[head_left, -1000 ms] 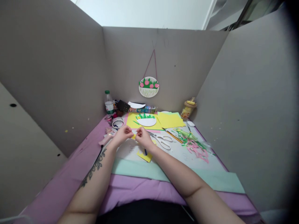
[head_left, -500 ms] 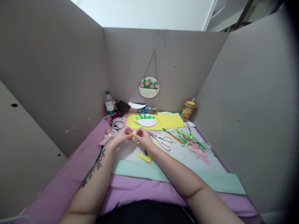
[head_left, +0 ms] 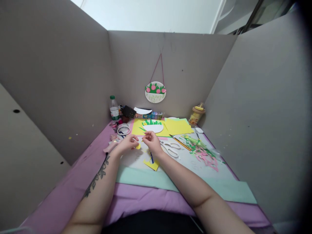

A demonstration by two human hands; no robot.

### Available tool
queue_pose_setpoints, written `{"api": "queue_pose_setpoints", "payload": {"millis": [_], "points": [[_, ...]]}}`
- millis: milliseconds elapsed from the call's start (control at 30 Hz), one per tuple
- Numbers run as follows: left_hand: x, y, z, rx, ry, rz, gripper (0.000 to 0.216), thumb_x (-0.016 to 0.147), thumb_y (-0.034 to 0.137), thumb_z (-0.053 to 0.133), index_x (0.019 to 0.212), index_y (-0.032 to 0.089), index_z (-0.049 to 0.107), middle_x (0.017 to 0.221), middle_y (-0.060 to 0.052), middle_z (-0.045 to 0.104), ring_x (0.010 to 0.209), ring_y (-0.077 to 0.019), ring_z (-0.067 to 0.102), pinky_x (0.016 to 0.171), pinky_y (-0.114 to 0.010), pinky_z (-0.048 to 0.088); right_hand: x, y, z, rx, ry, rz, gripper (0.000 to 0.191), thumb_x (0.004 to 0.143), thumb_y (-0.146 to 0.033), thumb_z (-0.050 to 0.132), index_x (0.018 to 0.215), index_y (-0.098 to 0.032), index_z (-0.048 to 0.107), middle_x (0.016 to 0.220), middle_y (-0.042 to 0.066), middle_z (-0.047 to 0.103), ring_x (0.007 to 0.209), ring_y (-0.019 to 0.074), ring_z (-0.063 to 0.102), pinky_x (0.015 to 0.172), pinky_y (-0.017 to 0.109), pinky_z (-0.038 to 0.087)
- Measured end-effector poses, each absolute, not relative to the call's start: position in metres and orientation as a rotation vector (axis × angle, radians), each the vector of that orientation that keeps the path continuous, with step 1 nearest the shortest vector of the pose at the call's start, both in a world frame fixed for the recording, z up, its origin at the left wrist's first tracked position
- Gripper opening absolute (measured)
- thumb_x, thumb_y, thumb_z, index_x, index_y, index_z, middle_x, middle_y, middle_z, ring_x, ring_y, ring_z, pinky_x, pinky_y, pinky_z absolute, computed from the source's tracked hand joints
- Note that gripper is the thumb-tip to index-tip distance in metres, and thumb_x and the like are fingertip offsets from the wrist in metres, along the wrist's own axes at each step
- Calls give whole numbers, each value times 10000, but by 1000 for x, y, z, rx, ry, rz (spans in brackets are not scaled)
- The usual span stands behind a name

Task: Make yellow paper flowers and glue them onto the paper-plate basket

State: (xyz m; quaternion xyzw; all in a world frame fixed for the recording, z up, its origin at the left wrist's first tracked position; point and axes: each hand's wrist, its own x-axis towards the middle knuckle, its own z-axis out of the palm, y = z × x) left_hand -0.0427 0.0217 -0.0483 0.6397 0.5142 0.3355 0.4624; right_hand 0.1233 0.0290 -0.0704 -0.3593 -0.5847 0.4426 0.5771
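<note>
My left hand (head_left: 129,143) pinches a small rounded yellow paper cutout (head_left: 138,146) that hangs below its fingertips. Just to the right, my right hand (head_left: 151,141) has thumb and fingers pressed together; anything between them is too small to make out. White-handled scissors (head_left: 173,150) lie beside my right hand, partly behind it. Below that hand are a blue pen (head_left: 151,157) and a notched yellow paper scrap (head_left: 152,164). Beyond both hands rests a white half-plate with green paper leaves (head_left: 153,128).
Yellow sheets (head_left: 180,126) lie at the back. Pencils (head_left: 180,142) and a heap of green and pink paper scraps (head_left: 203,149) are on the right. A tape roll (head_left: 123,130) and a bottle (head_left: 114,109) stand left. A decorated plate (head_left: 155,92) hangs on the back panel.
My hands have moved apart from where they met. The yellow cutout stays in my left hand, now showing more. My right hand has shifted slightly right and up.
</note>
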Motion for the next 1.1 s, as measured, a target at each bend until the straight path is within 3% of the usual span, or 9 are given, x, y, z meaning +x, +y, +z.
{"api": "queue_pose_setpoints", "payload": {"millis": [167, 367, 500, 600, 800, 933, 1100], "points": [[-51, 23, -50, 1884, 1471, 607, 207, 628, 345, 633, 706, 153, 628, 664, -25, 630, 605, -152, 551, 517, -233, 356, 123, 32, -73, -871, -1293, 1122, 267, 659, -217, 620, 899, -192, 506, 700, -22, 601, 648, 134, 579, 648, 267, 455], [-30, 14, -39, 1419, 1098, 828, 372, 753, 498, 549, 890, 154, 585, 723, -28, 617, 567, -98, 524, 477, -193, 327, 122, 24, -63, -882, -1366, 933, 186, 711, -246, 603, 880, -198, 539, 770, 3, 626, 734, 158, 604, 668, 274, 452], [-22, 13, -39, 1215, 951, 941, 304, 674, 344, 678, 883, 155, 566, 648, 21, 552, 481, -51, 448, 449, -171, 290, 124, 18, -56, -871, -1459, 810, 123, 734, -250, 590, 840, -195, 562, 807, 13, 624, 738, 158, 596, 647, 268, 449], [-23, 14, -41, 1183, 956, 1046, 258, 654, 248, 681, 863, 160, 558, 663, 12, 574, 544, -63, 503, 473, -158, 309, 125, 19, -57, -857, -1468, 789, 102, 752, -267, 579, 823, -195, 564, 799, 11, 616, 738, 155, 584, 641, 263, 442], [-20, 12, -39, 1075, 888, 970, 264, 698, 299, 666, 888, 145, 567, 724, -33, 620, 608, -75, 556, 491, -156, 344, 127, 21, -57, -854, -1458, 706, 77, 757, -271, 581, 779, -200, 559, 744, -5, 591, 711, 150, 559, 661, 266, 433], [-17, 13, -38, 1016, 814, 1028, 253, 621, 201, 699, 832, 132, 577, 677, -4, 589, 568, -56, 531, 507, -157, 365, 129, 17, -53, -843, -1514, 700, 65, 766, -265, 569, 768, -201, 575, 738, -2, 603, 710, 153, 562, 671, 272, 436], [-21, 16, -41, 1211, 1094, 1189, 293, 640, 235, 674, 887, 166, 532, 654, 1, 617, 630, -123, 607, 533, -195, 406, 131, 19, -52, -821, -1526, 778, 86, 757, -274, 584, 786, -194, 592, 938, 52, 618, 881, 188, 578, 719, 292, 445]]}}
